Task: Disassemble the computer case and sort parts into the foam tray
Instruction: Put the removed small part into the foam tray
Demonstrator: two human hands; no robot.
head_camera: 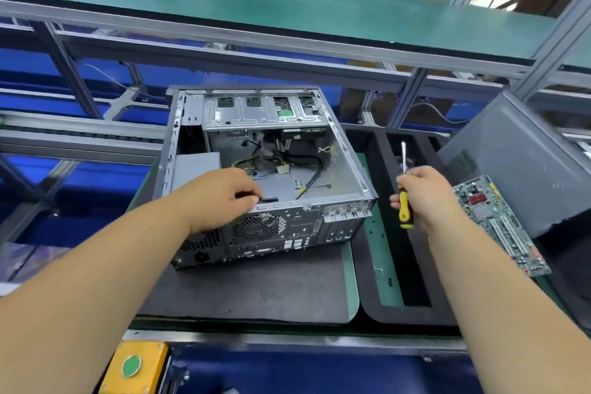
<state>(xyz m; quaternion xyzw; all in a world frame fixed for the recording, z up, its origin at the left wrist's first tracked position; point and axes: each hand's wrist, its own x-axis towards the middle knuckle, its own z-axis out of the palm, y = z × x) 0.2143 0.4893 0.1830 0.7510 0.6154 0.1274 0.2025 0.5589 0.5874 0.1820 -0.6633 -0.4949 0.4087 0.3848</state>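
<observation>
So the computer case (256,169) is lying on its side on a dark grey mat (256,285), open side up, rear panel with the fan grille facing the person. Inside you can see a drive cage along the far end and a loose bundle of cables (271,163) on the bare metal floor.

The left hand (220,198) sits on the near top edge of the case, right above the power supply corner. Its fingers are curled over the rim, with the thumb and fingertips pinching at a small black part (268,199) on that edge. Can't really tell what the part is.

The right hand (425,195) is well off to the right of the case, not touching it, hovering over the black foam tray (412,313). It's wrapped around a screwdriver (404,189) with a yellow and black handle, shaft pointing up and away.

The tray sits just beside the mat, its long slots showing green underneath. A motherboard (499,224) lies at the tray's right side, and a grey side panel (524,163) leans just behind the board. Down at the near edge there's a yellow box with a green button (131,366).
</observation>
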